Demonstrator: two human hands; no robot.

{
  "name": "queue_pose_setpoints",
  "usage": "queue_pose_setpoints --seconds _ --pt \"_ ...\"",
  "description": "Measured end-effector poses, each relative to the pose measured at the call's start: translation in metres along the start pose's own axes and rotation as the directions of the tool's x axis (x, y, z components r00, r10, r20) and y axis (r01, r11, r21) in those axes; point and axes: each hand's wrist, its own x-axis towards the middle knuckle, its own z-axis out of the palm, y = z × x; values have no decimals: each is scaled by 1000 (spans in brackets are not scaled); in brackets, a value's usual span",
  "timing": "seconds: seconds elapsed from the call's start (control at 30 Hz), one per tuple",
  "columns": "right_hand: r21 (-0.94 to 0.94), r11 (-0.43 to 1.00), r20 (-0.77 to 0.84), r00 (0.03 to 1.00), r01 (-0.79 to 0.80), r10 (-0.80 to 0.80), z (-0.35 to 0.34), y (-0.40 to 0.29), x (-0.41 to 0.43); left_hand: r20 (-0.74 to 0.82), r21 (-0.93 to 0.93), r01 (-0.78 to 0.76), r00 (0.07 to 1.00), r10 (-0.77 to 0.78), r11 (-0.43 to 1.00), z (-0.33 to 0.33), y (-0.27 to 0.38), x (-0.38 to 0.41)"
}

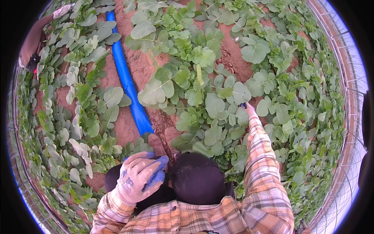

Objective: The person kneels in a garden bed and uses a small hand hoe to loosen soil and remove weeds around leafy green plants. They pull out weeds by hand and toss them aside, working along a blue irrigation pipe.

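Note:
My left hand [141, 177], in a white knit glove with a blue-coated palm, is raised over my bent dark-clad knee. Its fingers are curled, and the inside of the palm is hidden. Reaching out to the right, my right hand [249, 110] is among the broad leaves of a green crop plant [216, 105]. Those leaves cover most of its fingers, so I cannot tell whether it grips a stem. Leafy plants with lobed and rounded leaves grow densely in front of me. One pale yellow-green leaf [199, 74] stands among them.
A flat blue hose [125, 73] runs along the reddish soil [152, 70] to my brown shoes [157, 144]. Leafy rows flank me on both sides. Another person's arm [36, 35] and gloved hand show at upper left. Greenhouse framing [347, 87] curves along the right.

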Motion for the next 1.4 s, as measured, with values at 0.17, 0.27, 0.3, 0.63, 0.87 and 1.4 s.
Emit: queue_pose_setpoints --seconds 0.17,0.27,0.3,0.63,0.87,1.4 --pt "-161 980 -38 991 120 -128 0 0 -94 -19 60 21 1000 -20 998 0 5 -16" --pt "-206 979 -14 1000 -2 -1 -17 25 -149 7 76 27 1000 -28 997 1 5 -23" --pt "-214 976 -7 1000 -29 29 -24 37 -165 4 76 18 1000 -18 997 2 4 -25" --pt "-241 962 -33 992 -128 123 -58 31 -249 -45 36 -45 998 46 998 -1 6 -31" --pt "-214 971 -191 971 103 -145 -40 -52 -134 14 -18 -80 997 81 997 -10 -4 -15" --pt "-319 948 -87 996 -1 -28 -37 -149 70 40 -95 -27 999 31 995 -9 -28 8"
